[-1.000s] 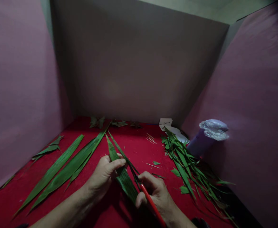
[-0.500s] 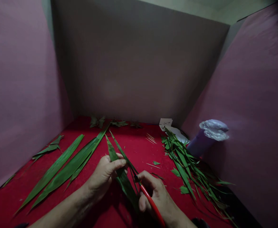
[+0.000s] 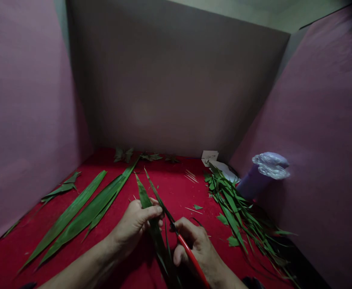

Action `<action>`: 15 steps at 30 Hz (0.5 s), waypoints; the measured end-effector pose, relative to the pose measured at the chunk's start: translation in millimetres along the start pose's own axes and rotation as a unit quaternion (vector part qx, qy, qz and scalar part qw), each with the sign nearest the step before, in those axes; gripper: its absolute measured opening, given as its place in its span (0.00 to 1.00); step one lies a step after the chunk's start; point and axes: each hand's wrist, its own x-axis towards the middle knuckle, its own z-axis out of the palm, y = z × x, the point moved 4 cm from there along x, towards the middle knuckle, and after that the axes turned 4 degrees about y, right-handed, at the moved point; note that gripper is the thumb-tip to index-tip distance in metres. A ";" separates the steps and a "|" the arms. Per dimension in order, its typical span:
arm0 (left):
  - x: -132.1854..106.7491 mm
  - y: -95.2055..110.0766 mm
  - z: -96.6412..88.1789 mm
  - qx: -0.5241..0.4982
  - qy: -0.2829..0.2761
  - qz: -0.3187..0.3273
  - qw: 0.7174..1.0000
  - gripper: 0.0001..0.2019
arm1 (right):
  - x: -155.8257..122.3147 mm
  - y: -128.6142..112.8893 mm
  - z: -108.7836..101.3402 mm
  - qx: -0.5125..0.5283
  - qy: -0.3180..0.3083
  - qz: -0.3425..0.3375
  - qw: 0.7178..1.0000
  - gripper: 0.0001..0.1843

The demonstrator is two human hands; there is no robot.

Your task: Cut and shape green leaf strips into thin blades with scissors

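My left hand [image 3: 144, 218] pinches a long green leaf [image 3: 157, 239] between thumb and fingers; its pointed tip rises above the hand and its lower part hangs toward me. My right hand [image 3: 195, 243] is closed around red-handled scissors [image 3: 190, 257]. Their dark blades point up and left, right beside the leaf and close to my left fingertips. A narrow strip of leaf [image 3: 151, 185] stands up along the blades. Whether the blades are fully closed is hard to see. Part of the lower handle is hidden by my right hand.
Long leaves [image 3: 87, 218] lie on the red cloth [image 3: 118, 277] at left. Folded leaf pieces [image 3: 63, 187] lie by the left wall. Toothpicks [image 3: 191, 176], a leaf pile [image 3: 232, 200], a white card [image 3: 210, 156] and a plastic-topped purple roll [image 3: 261, 174] are at right.
The held leaf and the narrow strip have shifted slightly right and down, and the leaf's lower part hangs more steeply. Both hands keep their grip and have barely moved.
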 end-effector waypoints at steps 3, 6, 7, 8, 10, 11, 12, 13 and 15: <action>0.7 0.3 -0.1 -0.001 0.004 0.003 1.000 0.06 | 1.0 0.8 0.5 0.011 -0.009 -0.008 1.000 0.10; 1.2 -0.2 -0.4 -0.006 0.003 0.007 1.000 0.06 | 1.1 1.7 1.5 0.017 -0.030 -0.025 0.999 0.06; 1.1 -0.4 -0.4 -0.006 0.001 0.008 1.000 0.06 | 1.0 2.0 1.4 0.015 -0.032 -0.030 0.999 0.06; 0.8 -0.9 -0.4 -0.007 0.001 0.007 1.000 0.06 | 0.9 2.1 1.3 0.012 -0.032 -0.033 0.999 0.06; -0.2 -1.4 -0.3 -0.012 0.003 0.004 1.000 0.06 | 0.8 1.9 0.9 0.005 -0.031 -0.034 0.999 0.05; -1.0 -1.4 0.0 -0.016 0.005 0.003 1.000 0.06 | 0.7 1.5 0.7 -0.002 -0.030 -0.033 0.999 0.06; -1.9 -1.1 0.4 -0.020 0.006 0.001 1.000 0.07 | 0.6 0.9 0.7 -0.009 -0.030 -0.031 0.999 0.06; -2.9 -0.6 1.1 -0.023 0.006 -0.001 1.000 0.07 | 0.6 0.2 0.5 -0.017 -0.028 -0.030 0.999 0.07; -5.0 1.5 3.0 -0.024 0.000 -0.004 1.000 0.07 | 0.8 -1.0 0.1 -0.029 -0.023 -0.026 0.999 0.08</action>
